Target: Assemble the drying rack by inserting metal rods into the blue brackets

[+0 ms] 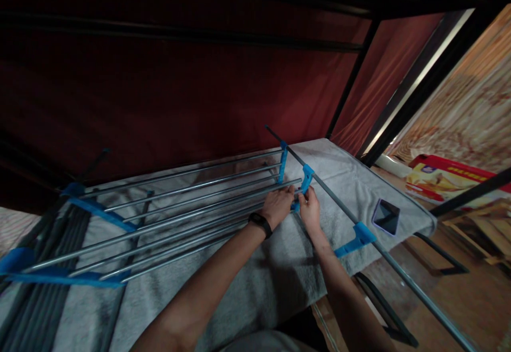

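Note:
A rack of thin metal tubes [207,211] joined by blue plastic brackets lies on a grey cloth. My left hand [278,204], below a black wristband, is closed around tube ends at the rack's right side. Close beside it, my right hand [310,209] pinches a blue bracket [306,178] fitted on a long slanting pole [339,203]. Fingers of both hands nearly meet there, hiding whether the tube ends sit in the bracket. Farther back, another blue bracket [282,163] joins the pole to several tubes. A third bracket [355,239], nearer me, has no tubes in it.
Two blue brackets, one of them the front-left bracket [64,277], hold the tubes' left ends. Dark tubes [48,293] are bundled at the left edge. A phone [386,217] rests on the cloth at right. Black frame bars and a dark red curtain [179,101] stand behind.

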`<action>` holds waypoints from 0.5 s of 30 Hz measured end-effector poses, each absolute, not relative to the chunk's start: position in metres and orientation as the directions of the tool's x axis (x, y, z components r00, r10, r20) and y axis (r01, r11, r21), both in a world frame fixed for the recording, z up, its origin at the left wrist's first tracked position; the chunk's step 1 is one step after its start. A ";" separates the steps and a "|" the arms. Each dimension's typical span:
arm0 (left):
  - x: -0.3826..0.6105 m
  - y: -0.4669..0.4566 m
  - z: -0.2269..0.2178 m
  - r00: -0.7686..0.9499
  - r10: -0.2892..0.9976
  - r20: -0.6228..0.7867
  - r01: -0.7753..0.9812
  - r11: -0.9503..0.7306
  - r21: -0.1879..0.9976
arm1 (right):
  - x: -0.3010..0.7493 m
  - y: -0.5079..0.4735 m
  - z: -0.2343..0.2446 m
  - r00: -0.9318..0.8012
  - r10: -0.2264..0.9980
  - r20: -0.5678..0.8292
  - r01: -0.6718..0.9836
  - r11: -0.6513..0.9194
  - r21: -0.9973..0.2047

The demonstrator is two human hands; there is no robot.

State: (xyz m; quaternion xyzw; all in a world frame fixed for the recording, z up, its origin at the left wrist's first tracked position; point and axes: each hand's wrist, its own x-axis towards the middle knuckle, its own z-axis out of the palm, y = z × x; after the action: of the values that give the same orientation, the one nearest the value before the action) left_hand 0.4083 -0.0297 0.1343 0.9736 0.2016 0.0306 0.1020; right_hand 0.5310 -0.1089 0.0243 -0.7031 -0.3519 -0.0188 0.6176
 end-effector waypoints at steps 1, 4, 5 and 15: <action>0.403 -0.029 0.133 0.912 0.409 0.026 0.396 -0.897 0.198 | 0.532 -0.109 0.023 0.752 0.476 0.456 0.515 0.008 -0.857; 0.383 -0.029 0.128 0.895 0.442 0.066 0.429 -0.891 0.151 | 0.534 -0.111 0.022 0.751 0.489 0.444 0.508 0.001 -0.861; 0.375 -0.029 0.125 0.889 0.451 0.084 0.439 -0.889 0.131 | 0.535 -0.112 0.022 0.747 0.497 0.441 0.508 -0.001 -0.861; 0.327 -0.029 0.104 0.845 0.483 0.232 0.500 -0.866 -0.017 | 0.537 -0.120 0.028 0.748 0.515 0.418 0.530 -0.086 -0.844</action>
State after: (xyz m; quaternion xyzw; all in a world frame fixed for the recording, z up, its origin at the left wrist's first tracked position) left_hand 0.3270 -0.0289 0.1035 0.9596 0.2560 0.1104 -0.0385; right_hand 0.5372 -0.1198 0.0280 -0.7369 -0.3547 -0.0064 0.5755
